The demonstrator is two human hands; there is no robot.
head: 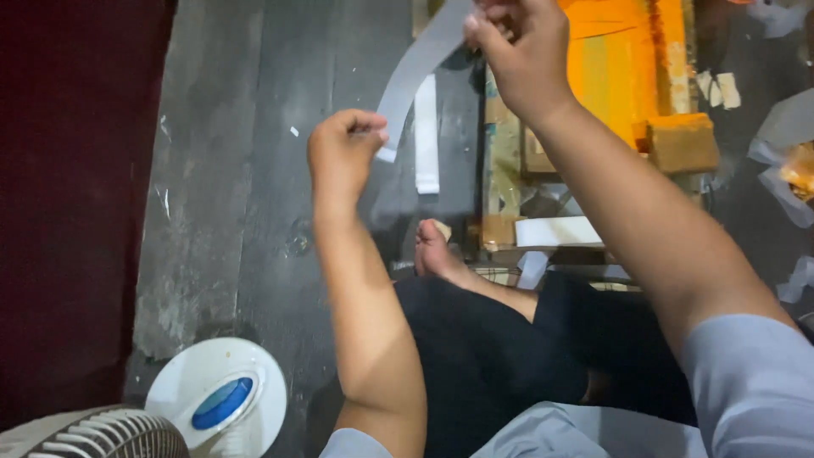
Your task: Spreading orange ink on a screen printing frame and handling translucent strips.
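Note:
A long grey-white paper strip stretches diagonally between my two hands. My left hand pinches its lower end with closed fingers. My right hand, raised near the top edge of the view, grips the upper end. Both hands hover above a dark floor, in front of my crossed legs in dark trousers; one bare foot shows below the strip.
Another white strip lies flat on the dark floor. An orange-topped wooden board with a small orange block sits ahead at right. Crumpled paper scraps lie far right. A white fan base stands at lower left, beside a dark red wall.

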